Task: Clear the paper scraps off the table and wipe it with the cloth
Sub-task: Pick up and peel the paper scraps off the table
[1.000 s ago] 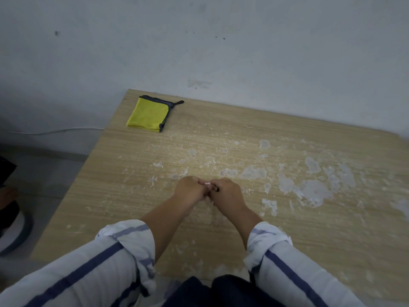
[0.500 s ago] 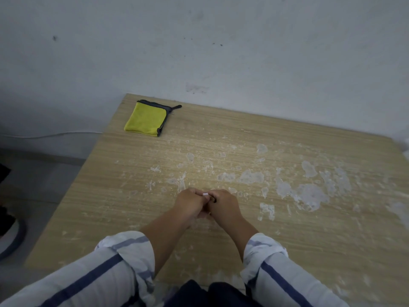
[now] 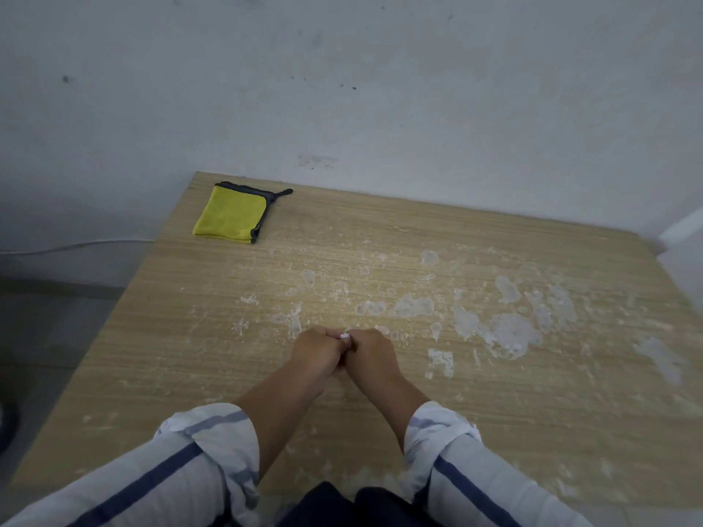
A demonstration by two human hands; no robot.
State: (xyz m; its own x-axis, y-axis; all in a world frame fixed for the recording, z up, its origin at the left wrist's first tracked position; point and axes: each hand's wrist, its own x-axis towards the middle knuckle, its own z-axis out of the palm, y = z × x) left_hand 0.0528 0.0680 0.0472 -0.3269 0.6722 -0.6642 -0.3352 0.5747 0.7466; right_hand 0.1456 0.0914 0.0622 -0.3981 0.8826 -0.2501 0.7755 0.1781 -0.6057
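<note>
A person's left hand (image 3: pixel 317 353) and right hand (image 3: pixel 371 357) meet mid-worktop (image 3: pixel 182 359), fingers curled, pinching a small white paper scrap (image 3: pixel 344 336). Clearing seems to be under way; next comes discarding it, then a long reach. The untouched yellow cloth (image 3: pixel 230 214) lies folded at the far-left corner, loop pointing right.

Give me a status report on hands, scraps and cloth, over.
Fingers curled: left hand and right hand pinch a white paper scrap between them. Folded yellow cloth at the table's far left corner, untouched. Top scattered with white patches, nothing blocking.
</note>
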